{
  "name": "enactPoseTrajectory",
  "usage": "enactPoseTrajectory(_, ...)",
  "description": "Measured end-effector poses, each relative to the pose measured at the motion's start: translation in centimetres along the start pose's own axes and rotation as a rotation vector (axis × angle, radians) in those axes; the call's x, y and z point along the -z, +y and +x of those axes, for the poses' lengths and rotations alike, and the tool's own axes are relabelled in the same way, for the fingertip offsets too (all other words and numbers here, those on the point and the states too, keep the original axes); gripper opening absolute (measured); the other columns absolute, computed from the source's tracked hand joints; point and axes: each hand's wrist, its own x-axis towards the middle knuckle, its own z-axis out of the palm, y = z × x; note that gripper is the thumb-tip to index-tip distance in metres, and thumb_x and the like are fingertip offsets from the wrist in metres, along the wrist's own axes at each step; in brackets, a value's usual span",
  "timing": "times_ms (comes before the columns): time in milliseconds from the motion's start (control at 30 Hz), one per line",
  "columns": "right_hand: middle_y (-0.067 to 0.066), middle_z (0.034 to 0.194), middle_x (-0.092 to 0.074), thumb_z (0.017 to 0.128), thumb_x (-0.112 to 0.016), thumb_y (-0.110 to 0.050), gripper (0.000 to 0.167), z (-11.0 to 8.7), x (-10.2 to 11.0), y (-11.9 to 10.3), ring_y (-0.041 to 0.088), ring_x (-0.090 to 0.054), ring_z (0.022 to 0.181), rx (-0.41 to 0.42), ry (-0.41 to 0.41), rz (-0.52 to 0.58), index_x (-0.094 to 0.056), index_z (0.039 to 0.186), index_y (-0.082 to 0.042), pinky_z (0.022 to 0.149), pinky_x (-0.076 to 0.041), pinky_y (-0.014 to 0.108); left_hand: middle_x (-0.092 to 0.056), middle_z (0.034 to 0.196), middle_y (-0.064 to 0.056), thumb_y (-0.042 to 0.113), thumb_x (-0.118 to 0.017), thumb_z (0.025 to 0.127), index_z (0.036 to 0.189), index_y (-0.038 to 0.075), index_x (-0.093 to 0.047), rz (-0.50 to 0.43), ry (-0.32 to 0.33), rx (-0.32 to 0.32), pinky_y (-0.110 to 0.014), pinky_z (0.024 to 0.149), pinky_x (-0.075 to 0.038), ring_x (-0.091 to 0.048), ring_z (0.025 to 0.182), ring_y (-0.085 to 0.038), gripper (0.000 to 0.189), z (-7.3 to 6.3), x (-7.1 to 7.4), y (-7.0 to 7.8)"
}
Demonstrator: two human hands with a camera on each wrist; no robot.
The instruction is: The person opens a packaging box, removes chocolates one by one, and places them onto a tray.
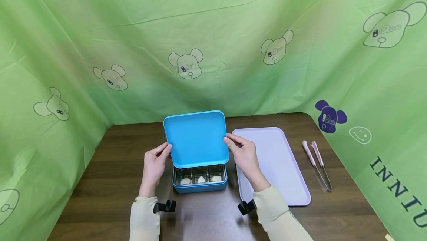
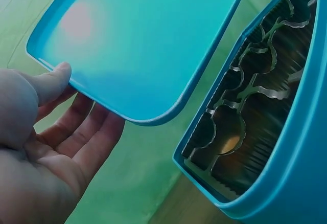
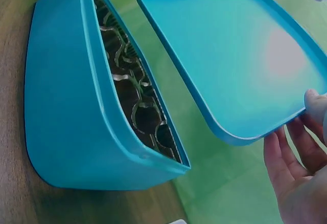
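Observation:
A blue rectangular lid (image 1: 197,139) is held tilted up above a blue tin box (image 1: 200,187), its hollow inner side facing the head camera. My left hand (image 1: 155,165) pinches the lid's left edge, thumb on the inside and fingers behind. At the opposite edge, my right hand (image 1: 245,155) grips it the same way. Inside the tin sits a dark compartment tray (image 2: 245,96). Small pale pieces (image 1: 201,179) lie in its front compartments; the lid hides the rear ones from the head view. Both wrist views show the lid apart from the tin's rim.
A pale lilac tray (image 1: 277,163) lies on the brown wooden table (image 1: 110,181), right of the tin. Beyond it rest metal tongs with pink handles (image 1: 318,163). Green printed cloth (image 1: 220,92) hangs behind and beside the table.

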Motion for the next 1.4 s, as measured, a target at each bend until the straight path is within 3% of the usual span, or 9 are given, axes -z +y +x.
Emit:
enactPoseTrajectory(233, 0.015, 0.11, -0.074, 0.091, -0.079, -0.023, 0.032, 0.3, -0.4, -0.6, 0.012, -0.071, 0.087, 0.004, 0.041, 0.08, -0.076, 0.116, -0.003, 0.077, -0.059, 0.032, -0.068, 0.121, -0.025, 0.015, -0.067, 0.099, 0.128, -0.002, -0.068, -0.01, 0.019, -0.003, -0.028, 0.077, -0.059, -0.07, 0.083, -0.007, 0.034, 0.4, 0.1, 0.7)
enactPoseTrajectory(667, 0.013, 0.095, -0.073, 0.089, -0.08, -0.015, 0.022, 0.4, -0.9, -1.3, 0.012, -0.07, 0.078, 0.052, 0.092, 0.132, -0.075, 0.105, 0.0, 0.073, -0.059, 0.037, -0.069, 0.118, -0.025, 0.016, -0.071, 0.096, 0.123, -0.003, -0.071, -0.008, 0.067, 0.016, -0.027, 0.076, -0.059, -0.07, 0.082, -0.008, 0.033, 0.6, 0.3, 1.9)
enactPoseTrajectory(1033, 0.014, 0.095, -0.074, 0.091, -0.078, -0.017, 0.025, -0.1, -1.4, -1.2, 0.01, -0.069, 0.076, 0.026, 0.061, 0.124, -0.076, 0.107, 0.001, 0.069, -0.056, 0.023, -0.073, 0.107, -0.02, 0.017, -0.073, 0.095, 0.117, -0.003, -0.074, -0.031, 0.086, 0.015, -0.028, 0.071, -0.059, -0.071, 0.077, -0.013, 0.03, 0.5, 0.9, 1.5)
enactPoseTrajectory(1233, 0.014, 0.094, -0.073, 0.092, -0.076, -0.014, 0.021, -0.6, -1.6, -1.2, 0.012, -0.068, 0.076, 0.004, 0.03, 0.112, -0.076, 0.108, -0.001, 0.07, -0.058, 0.031, -0.072, 0.109, -0.022, 0.017, -0.073, 0.095, 0.118, -0.004, -0.073, 0.017, 0.019, 0.064, -0.032, 0.068, -0.059, -0.071, 0.075, -0.017, 0.032, 0.5, 1.9, 1.6)
enactPoseTrajectory(1400, 0.015, 0.102, -0.073, 0.094, -0.074, -0.014, 0.023, -0.9, -2.5, -1.2, 0.013, -0.068, 0.08, -0.037, -0.042, 0.115, -0.074, 0.112, -0.001, 0.07, -0.058, 0.034, -0.071, 0.11, -0.02, 0.021, -0.072, 0.096, 0.122, -0.001, -0.073, 0.078, 0.011, 0.145, -0.031, 0.067, -0.059, -0.068, 0.076, -0.022, 0.034, 0.3, 3.4, 1.6)
